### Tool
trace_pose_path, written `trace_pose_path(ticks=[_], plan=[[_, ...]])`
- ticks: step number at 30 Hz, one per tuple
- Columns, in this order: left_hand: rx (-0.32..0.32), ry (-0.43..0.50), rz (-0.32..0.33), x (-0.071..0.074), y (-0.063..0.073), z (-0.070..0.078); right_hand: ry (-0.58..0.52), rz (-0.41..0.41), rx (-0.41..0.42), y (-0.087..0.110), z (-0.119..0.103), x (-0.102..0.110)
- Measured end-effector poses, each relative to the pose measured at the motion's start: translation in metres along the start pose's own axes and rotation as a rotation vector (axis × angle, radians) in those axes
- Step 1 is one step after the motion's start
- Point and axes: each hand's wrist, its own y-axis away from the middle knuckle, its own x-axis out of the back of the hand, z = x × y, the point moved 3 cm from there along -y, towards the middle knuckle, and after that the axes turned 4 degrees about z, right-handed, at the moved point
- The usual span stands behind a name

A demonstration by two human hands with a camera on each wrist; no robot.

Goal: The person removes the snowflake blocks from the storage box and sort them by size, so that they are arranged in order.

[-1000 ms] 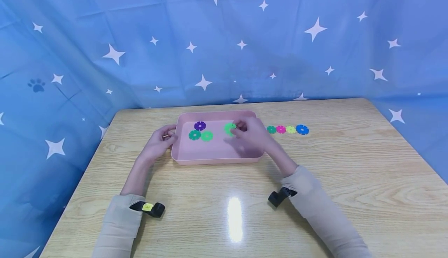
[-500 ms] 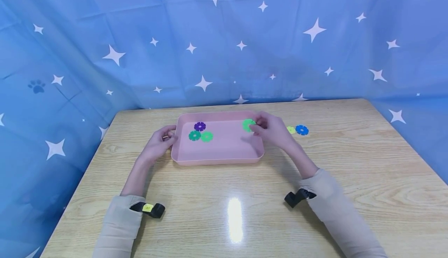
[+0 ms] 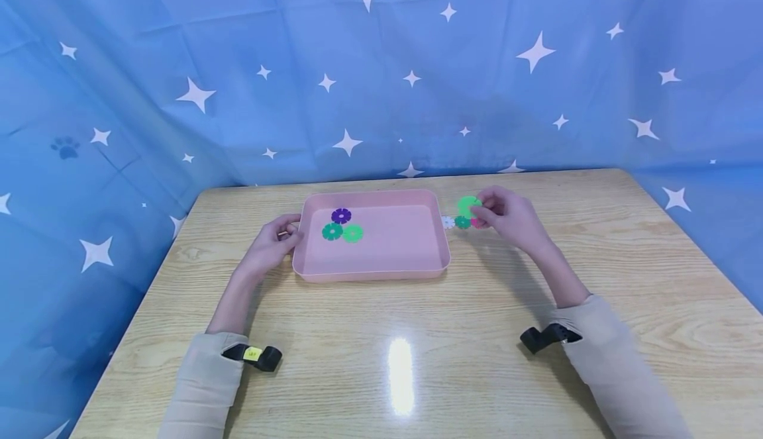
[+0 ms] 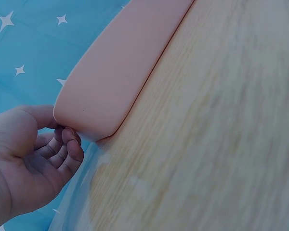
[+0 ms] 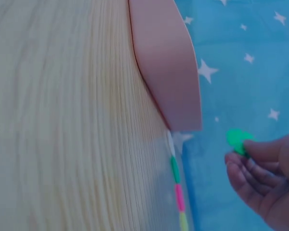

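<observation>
A pink tray [image 3: 393, 243] lies on the table. My left hand [image 3: 267, 245] holds its left wall, the thumb at the rim and the other fingers curled against the outside. My right hand [image 3: 514, 222] pinches a bright green notched disc [image 3: 467, 206] between thumb and fingertips, held up beyond the tray's right side. Inside the tray, toward the left, are a purple disc [image 3: 341, 216], a dark green disc [image 3: 332, 231] and a light green disc [image 3: 352, 233]. The right wrist view also shows the pinched green disc [image 5: 237, 139] above table height.
Along the tray's right side runs a row of flat notched discs: a white disc [image 3: 448, 222], a green disc [image 3: 462, 222], a pink disc [image 3: 477, 224] and, in the right wrist view, a yellow disc [image 5: 183, 221]. A blue starred cloth [image 3: 381, 81] hangs behind the wooden table [image 3: 334, 346].
My right hand has carried the bright green disc from over the tray to the right, above the row. It now covers the row's right end. The left hand stays on the tray.
</observation>
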Motion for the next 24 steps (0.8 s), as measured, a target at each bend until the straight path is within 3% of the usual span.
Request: trace_pose_path(ticks=[8,24], plan=[[-0.001,0.005,0.0,-0.001,0.0,0.0,0.057,0.005,-0.072,0.009,0.019,0.028],[0.01,-0.005,0.002,-0.001,0.0,0.001,0.123,-0.037,-0.254,0.014,0.081,0.072]])
